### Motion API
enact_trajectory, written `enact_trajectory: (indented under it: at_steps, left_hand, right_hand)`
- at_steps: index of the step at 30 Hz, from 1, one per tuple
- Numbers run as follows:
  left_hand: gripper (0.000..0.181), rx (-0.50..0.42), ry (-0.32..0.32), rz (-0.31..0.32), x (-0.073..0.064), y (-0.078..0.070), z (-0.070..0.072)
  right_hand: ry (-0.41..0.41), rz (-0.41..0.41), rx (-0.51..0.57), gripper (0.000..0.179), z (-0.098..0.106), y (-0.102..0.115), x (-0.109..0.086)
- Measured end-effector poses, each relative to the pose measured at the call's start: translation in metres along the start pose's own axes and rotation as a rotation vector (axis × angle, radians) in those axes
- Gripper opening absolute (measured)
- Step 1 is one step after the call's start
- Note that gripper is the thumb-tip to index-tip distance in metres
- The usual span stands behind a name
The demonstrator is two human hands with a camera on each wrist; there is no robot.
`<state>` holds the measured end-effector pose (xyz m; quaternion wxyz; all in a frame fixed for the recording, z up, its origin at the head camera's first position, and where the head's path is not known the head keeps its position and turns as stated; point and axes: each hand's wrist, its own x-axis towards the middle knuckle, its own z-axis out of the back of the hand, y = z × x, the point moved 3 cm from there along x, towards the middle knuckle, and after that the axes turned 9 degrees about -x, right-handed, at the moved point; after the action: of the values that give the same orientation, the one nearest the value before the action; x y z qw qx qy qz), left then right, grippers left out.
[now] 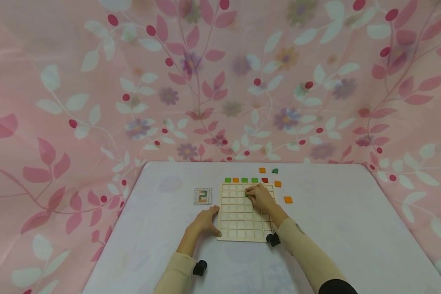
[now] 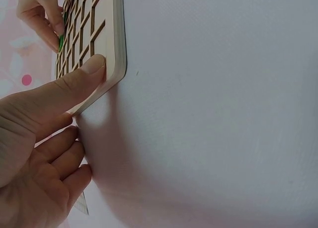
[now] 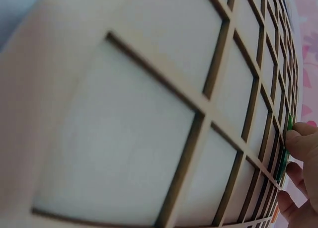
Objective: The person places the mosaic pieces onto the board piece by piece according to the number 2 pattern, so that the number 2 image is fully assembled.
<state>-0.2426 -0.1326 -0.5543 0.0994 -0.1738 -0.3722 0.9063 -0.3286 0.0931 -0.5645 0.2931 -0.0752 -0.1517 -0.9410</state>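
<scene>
A square wooden grid board (image 1: 239, 220) lies on the white table. My left hand (image 1: 205, 221) holds it at the lower left: the thumb (image 2: 74, 86) lies on its top face near the corner, the fingers by its edge. Over the far part of the grid, my right hand (image 1: 261, 198) pinches a small green tile (image 1: 247, 194) at the cells. In the right wrist view, green (image 3: 283, 166) shows under the fingertips at the far cells; the fingers partly hide it, and I cannot tell whether it is one tile or two.
Along the board's far edge runs a row of green tiles (image 1: 244, 180), an orange tile (image 1: 235, 180) and a red tile (image 1: 265, 180). Farther right lie more orange tiles (image 1: 288, 199) and a dark green rounded tile (image 1: 275, 171). A pattern card (image 1: 203, 196) is left of the board.
</scene>
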Motion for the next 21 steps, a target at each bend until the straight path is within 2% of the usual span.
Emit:
enact_trajectory:
  at_steps: [5, 12, 21]
  left_hand:
    - [0.095, -0.012, 0.000, 0.012, -0.0014, -0.0002, -0.0003]
    - [0.095, -0.009, -0.011, 0.009, -0.0024, -0.0007, -0.0002]
    - [0.094, -0.006, -0.013, -0.005, -0.0008, -0.0002, -0.0004]
  right_hand:
    - [-0.028, -0.002, -0.013, 0.021, 0.0002, 0.0009, -0.0051]
    - [-0.145, -0.119, 0.079, 0.016, -0.0022, 0.0015, -0.0070]
    - [-0.201, -0.147, 0.104, 0.017, -0.0046, 0.0020, -0.0066]
